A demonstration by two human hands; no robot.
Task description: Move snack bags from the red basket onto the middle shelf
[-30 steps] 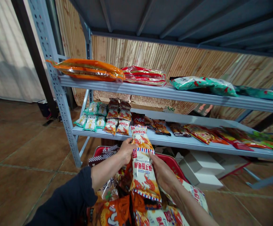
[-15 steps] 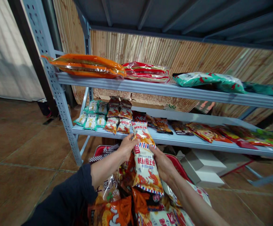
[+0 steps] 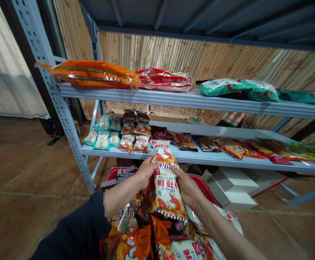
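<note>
Two white-and-orange snack bags hang end to end, meeting at a striped seam; whether they are joined there I cannot tell. The lower snack bag (image 3: 168, 193) lies over the basket, and the upper snack bag (image 3: 163, 152) reaches up to the lower shelf's front edge. My left hand (image 3: 148, 172) is closed on the left side near the seam, thumb on top. My right hand (image 3: 186, 184) grips the right edge of the lower bag just under the seam. Both hands' fingers are partly hidden beneath the bags. Below is a red basket (image 3: 205, 188) full of snack bags.
On the lower shelf (image 3: 228, 160) stand small green-and-white packets (image 3: 102, 139), matching snack bags (image 3: 141, 143) and a row of flat packets (image 3: 229, 147). Orange packs (image 3: 94, 74) and green bags (image 3: 237, 87) lie on the shelf above. White boxes (image 3: 232, 187) sit on the floor at right.
The view has shifted slightly, so the shelf appears a little further left and up. Both hands keep their hold on the snack bags, which have barely moved.
</note>
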